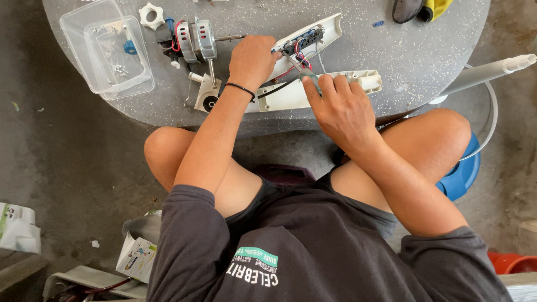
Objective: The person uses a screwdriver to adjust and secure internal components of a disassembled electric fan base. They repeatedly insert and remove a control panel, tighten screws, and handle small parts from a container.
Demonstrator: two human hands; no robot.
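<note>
Bare knees frame the grey speckled round surface [425,50], where the left hand [253,59] grips the opened white plastic switch housing [313,34]; the right hand [341,109] pinches a thin screwdriver [302,71] at its wiring, with the silver fan motor [196,39] already out.

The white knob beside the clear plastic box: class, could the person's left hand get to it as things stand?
Probably yes. The white knob lies uncovered on the table, and only the low motor lies between it and the left hand, which now steadies the white housing.

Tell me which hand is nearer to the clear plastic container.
Left. The left hand grips the white housing a short way right of the clear plastic container; the right hand, holding a tool, is farther right.
</note>
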